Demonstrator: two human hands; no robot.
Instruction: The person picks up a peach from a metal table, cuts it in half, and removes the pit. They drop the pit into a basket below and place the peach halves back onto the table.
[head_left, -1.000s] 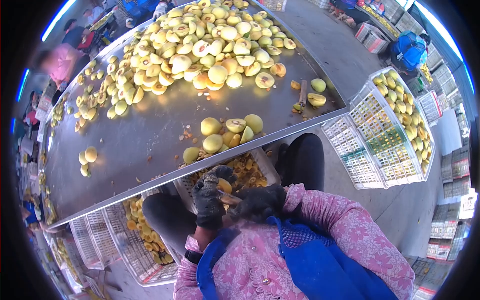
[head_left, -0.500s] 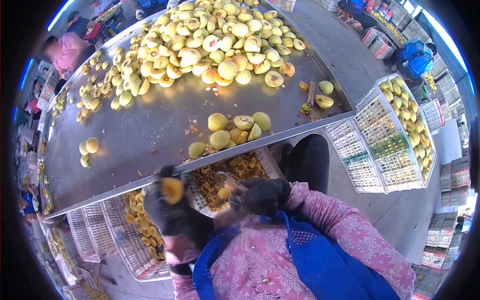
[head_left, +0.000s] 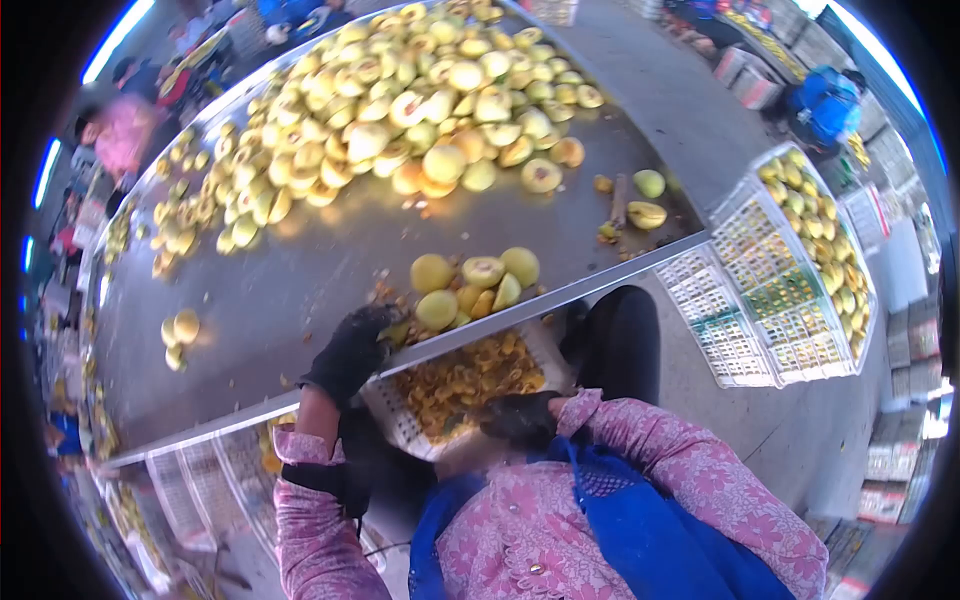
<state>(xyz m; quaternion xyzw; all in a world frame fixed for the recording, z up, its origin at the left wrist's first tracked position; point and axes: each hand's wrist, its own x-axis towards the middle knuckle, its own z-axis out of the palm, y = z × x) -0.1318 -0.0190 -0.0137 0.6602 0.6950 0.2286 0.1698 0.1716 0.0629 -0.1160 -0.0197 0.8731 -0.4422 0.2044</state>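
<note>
The gloved left hand (head_left: 352, 352) reaches onto the steel table (head_left: 280, 270), fingers curled at a greenish peach (head_left: 397, 330) beside the small cluster of whole peaches (head_left: 470, 280) near the edge; whether it already grasps the fruit cannot be told. The gloved right hand (head_left: 520, 418) sits clenched low by the apron, its contents hidden. A nudge could roll the fruit off the rim. Below, a white crate (head_left: 400, 420) holds peach pits and scraps (head_left: 470, 380); a basket (head_left: 790, 250) at right holds yellow peach halves
</note>
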